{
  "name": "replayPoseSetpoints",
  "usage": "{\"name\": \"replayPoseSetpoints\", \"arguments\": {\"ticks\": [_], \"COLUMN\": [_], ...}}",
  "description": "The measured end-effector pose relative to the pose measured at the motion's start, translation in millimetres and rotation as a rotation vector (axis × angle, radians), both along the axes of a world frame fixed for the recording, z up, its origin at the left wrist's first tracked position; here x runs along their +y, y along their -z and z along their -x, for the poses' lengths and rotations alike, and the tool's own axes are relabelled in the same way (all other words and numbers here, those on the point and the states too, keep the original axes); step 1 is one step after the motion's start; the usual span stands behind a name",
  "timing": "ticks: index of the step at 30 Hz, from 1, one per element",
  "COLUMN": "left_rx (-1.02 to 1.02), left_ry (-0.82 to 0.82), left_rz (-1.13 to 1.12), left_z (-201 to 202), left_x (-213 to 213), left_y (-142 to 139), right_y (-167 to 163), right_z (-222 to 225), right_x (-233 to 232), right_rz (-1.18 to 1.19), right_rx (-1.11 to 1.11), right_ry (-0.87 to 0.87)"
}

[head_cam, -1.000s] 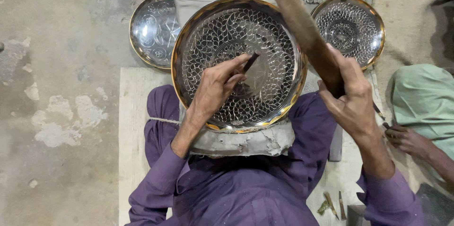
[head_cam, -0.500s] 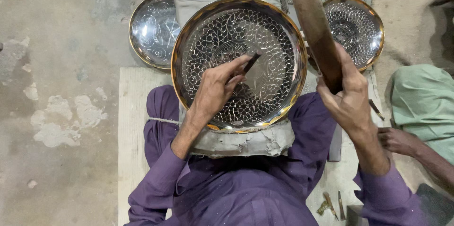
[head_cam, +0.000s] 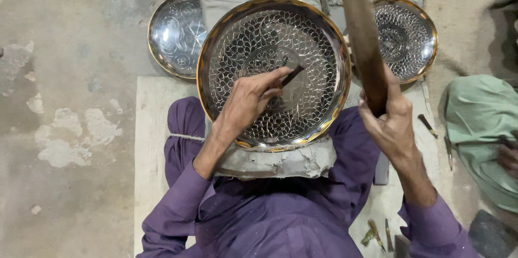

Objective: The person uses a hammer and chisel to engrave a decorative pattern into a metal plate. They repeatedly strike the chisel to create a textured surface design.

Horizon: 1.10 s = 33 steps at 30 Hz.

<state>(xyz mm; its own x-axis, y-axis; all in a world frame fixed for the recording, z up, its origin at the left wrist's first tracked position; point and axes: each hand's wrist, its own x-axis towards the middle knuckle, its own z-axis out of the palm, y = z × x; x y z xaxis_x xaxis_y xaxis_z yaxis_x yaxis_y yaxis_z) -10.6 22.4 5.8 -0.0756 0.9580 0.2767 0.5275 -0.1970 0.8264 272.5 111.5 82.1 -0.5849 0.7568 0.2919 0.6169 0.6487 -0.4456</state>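
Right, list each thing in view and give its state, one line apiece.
Left hand: closed on a small chisel, tip on the big plate.
Right hand: gripping a wooden mallet, raised off the plate.
Big plate: patterned, lying flat on a grey block.
Left plate: flat on the floor, partly covered.
Right plate: flat, untouched.
Loose chisels: lying on the mat.

No packages, labels, signs or screens anywhere I can see from here.
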Motion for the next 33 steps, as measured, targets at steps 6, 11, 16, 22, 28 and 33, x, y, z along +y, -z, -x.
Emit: {"name": "replayPoseSetpoints", "arguments": {"ticks": [6,11,16,22,28,33], "left_rx": [0.020,0.066,0.161,0.266,0.315,0.423], "left_ry": [0.054,0.125,0.201,0.326,0.483,0.587], "left_rz": [-0.134,0.028,-0.007,0.028,0.049,-0.028], "left_z": [3,7,8,13,17,15], "left_x": [0,2,10,16,23,27], "left_y": [-4,-6,-3,-10,-26,-30], "right_y": [24,47,78,117,143,143], "right_z": [-9,-19,-27,-38,-39,-36], "right_x": [-9,-18,-32,-45,-49,-46], "right_rz": [-0.014,-0.225,-0.043,0.107,-0.020,-0.158], "right_rx": [0.053,-0.157,0.030,0.286,0.399,0.321], "right_ry": [0.101,0.097,0.134,0.205,0.184,0.124]}}
